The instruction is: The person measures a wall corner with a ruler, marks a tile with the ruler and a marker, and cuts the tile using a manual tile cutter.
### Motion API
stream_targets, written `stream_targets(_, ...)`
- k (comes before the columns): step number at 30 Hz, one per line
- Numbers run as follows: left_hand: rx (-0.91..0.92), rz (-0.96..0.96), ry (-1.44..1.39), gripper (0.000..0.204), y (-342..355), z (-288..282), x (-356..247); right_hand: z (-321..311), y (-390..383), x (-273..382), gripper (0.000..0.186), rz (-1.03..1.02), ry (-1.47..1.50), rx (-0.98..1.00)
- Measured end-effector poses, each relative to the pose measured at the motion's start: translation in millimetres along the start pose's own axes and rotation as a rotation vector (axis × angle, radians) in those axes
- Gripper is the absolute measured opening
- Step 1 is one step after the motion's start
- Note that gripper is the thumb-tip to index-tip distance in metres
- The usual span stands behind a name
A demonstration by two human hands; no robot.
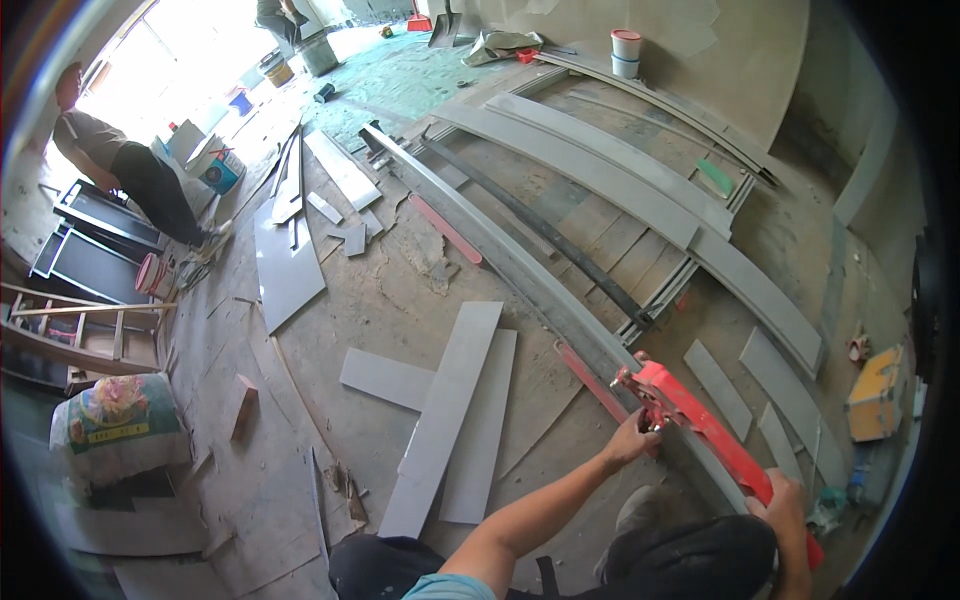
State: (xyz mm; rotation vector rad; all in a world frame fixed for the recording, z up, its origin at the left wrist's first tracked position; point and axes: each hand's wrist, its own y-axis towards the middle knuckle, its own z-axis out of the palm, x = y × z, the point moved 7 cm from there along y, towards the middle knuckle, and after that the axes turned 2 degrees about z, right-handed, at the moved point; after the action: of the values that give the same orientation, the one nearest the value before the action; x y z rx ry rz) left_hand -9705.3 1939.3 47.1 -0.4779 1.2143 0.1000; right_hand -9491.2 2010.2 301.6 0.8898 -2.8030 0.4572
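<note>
Handle (706,412), bright red, slim; slanting lengthwise upper-left to lower-right; clasped in right hand (783,508), touched by left hand (628,442), hold unclear.

A patterned sack (115,420) sat at the left, near a wooden ladder (100,309). Beyond the ladder, a co-worker (130,175) stood beside black panels (105,268), with a red-and-white bucket (153,275) near the person's feet. A blue-and-white bucket (222,170) stood farther back. By the far wall were a red dustpan (419,23), a shovel (445,30) and two stacked tubs (625,55). A yellow box (873,398) stood at the right.
</note>
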Motion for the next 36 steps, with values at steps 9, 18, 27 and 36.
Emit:
stream_targets(9,0.17,-0.155,-0.463,0.046,-19,22,-7,17,-3,-11,0.031,0.057,-0.108,-0.009)
stream_targets(18,0.264,0.044,0.531,0.073,-21,-36,13,20,14,18,0.057,-0.113,-0.177,0.009)
stream_targets(27,-0.474,-0.124,1.409,0.059,-199,-366,-66,34,14,5,0.041,0.067,-0.081,0.123)
stream_targets(36,-0.532,-0.7,0.641,0.052,-318,-431,30,41,30,29,0.052,-0.022,-0.008,0.166)
